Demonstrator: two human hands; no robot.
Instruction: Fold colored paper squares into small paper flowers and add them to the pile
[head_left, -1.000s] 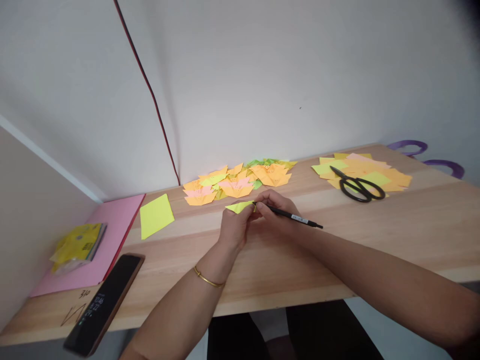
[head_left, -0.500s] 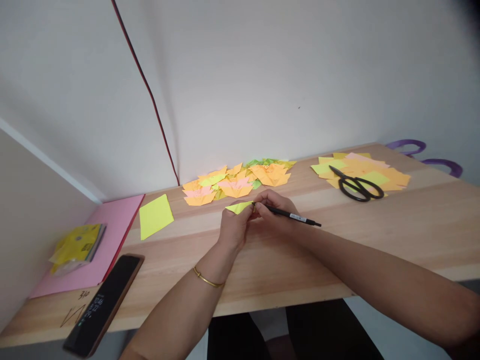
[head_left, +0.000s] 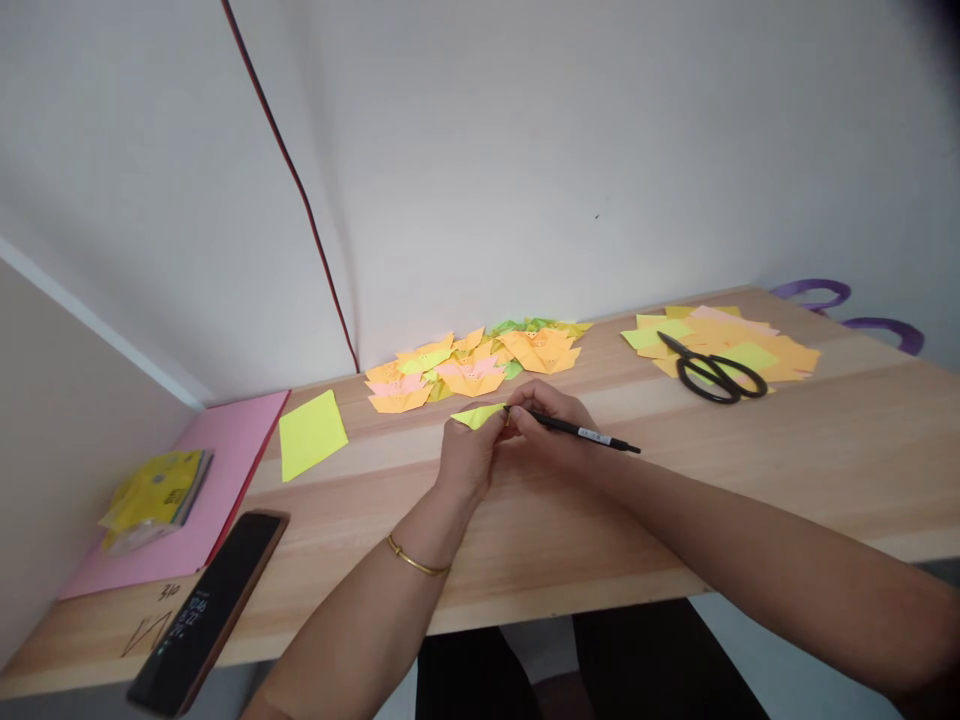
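Note:
Between the thumb and fingers of my left hand (head_left: 470, 455) is a small folded yellow-green paper (head_left: 474, 415), raised just above the wooden table (head_left: 570, 540). My right hand (head_left: 555, 415) is closed around a black pen (head_left: 600, 437), its tip at the right part of the folded paper. My thumb and fingers hide the spot where pen and paper meet. Behind my hands lies a cluster of folded orange, pink, yellow and green papers (head_left: 472, 373), several with small drawn faces.
Black scissors (head_left: 716, 375) rest on loose coloured paper pieces (head_left: 791, 357) at the back right. To the left are a yellow paper sheet (head_left: 311, 437), a pink sheet (head_left: 225, 440) bearing a yellow plastic packet (head_left: 161, 490), and a phone (head_left: 214, 610). Purple handles (head_left: 814, 292) stick out at the right edge.
Almost nothing differs. The pen's rear end has shifted very slightly to the left; both hands keep their places and hold the same things.

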